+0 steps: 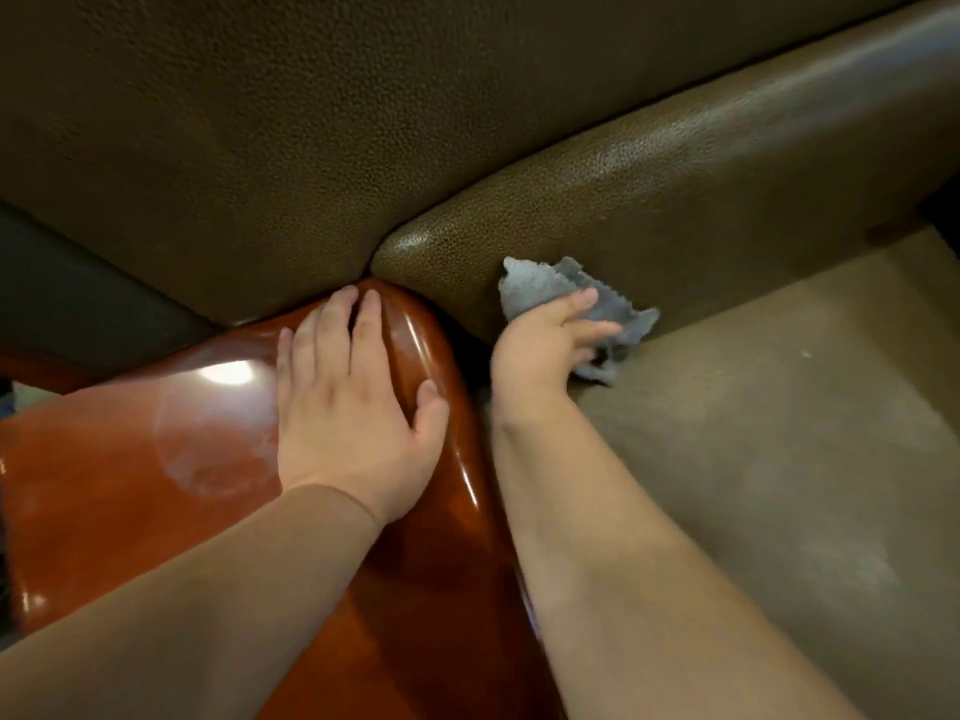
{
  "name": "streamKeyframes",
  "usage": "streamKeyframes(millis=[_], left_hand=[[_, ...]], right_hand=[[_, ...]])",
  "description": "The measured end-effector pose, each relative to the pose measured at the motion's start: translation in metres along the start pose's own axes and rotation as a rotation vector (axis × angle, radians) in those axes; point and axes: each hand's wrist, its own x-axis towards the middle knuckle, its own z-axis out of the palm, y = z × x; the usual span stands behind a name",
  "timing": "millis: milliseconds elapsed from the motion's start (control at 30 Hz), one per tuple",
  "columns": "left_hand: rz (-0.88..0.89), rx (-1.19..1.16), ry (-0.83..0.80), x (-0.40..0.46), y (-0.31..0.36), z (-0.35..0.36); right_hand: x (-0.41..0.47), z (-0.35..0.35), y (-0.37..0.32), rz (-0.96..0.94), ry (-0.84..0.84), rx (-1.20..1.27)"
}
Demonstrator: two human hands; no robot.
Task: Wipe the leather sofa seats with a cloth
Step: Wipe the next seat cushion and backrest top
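At the seat's corner, right hand (540,350) grips one cloth (550,291); left hand (353,402) lies flat.

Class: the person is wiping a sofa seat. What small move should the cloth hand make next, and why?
Probably slide the crumpled grey cloth, held by the right hand, rightwards along the tan seat cushion. It sits in the corner by the glossy red-brown wooden armrest, where the left hand rests flat.
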Motion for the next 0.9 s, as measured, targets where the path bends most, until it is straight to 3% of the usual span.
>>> streamKeyframes(millis=[67,233,333,433,533,733,833,900], left_hand=[[0.002,0.004,0.008,0.000,0.000,0.000],[0.016,0.004,0.027,0.000,0.001,0.000],[0.024,-0.006,0.033,0.001,-0.001,0.002],[0.026,-0.005,0.022,0.000,-0.003,0.002],[0.022,-0.004,-0.003,0.000,-0.003,0.002],[0.026,-0.007,-0.002,0.000,-0.002,0.000],[0.024,-0.022,0.009,-0.001,-0.002,-0.001],[0.023,-0.028,0.010,0.000,-0.002,-0.001]], right_hand=[[-0.006,0.001,0.005,0.130,-0.096,-0.104],[-0.009,-0.019,0.030,0.178,-0.483,-0.458],[-0.003,-0.017,0.027,0.175,-0.482,-0.470],[0.005,-0.022,0.029,0.067,-0.283,-0.363],[0.013,-0.024,0.044,0.005,-0.308,-0.354],[-0.008,-0.026,0.035,-0.119,-0.537,-0.685],[-0.013,-0.041,0.032,-0.264,-0.499,-0.724],[-0.023,-0.045,0.016,-0.385,-0.374,-0.700]])
